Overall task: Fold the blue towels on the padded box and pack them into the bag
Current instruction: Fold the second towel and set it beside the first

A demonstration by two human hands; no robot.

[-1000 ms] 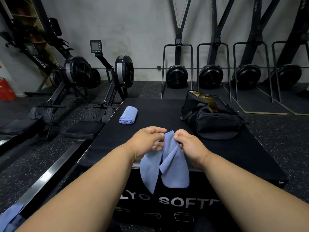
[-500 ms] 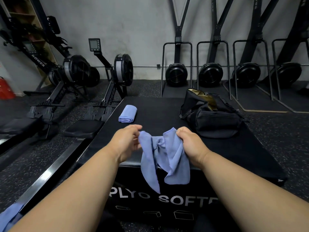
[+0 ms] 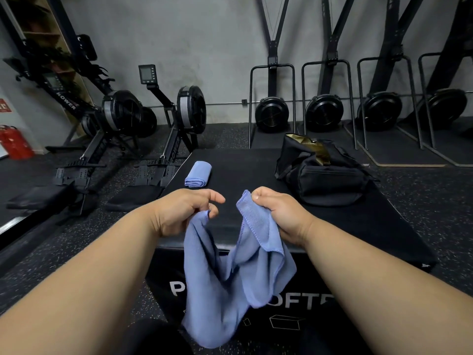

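A blue towel (image 3: 230,280) hangs in front of the black padded box (image 3: 245,172), sagging in a loop between my hands. My left hand (image 3: 183,211) pinches one top edge of it. My right hand (image 3: 277,213) grips the other edge in its curled fingers. A second blue towel (image 3: 198,174), folded, lies on the box at its far left. The black bag (image 3: 320,172) sits on the box at the far right, its top open and showing a gold lining.
Two rowing machines (image 3: 153,119) stand on the floor to the left of the box. Several fan machines (image 3: 325,114) in frames line the back wall. A red fire extinguisher (image 3: 14,142) stands at the far left.
My hands have drawn apart, spreading the towel's top edge. The towel, bunched between my hands a second ago, now hangs lower and wider.
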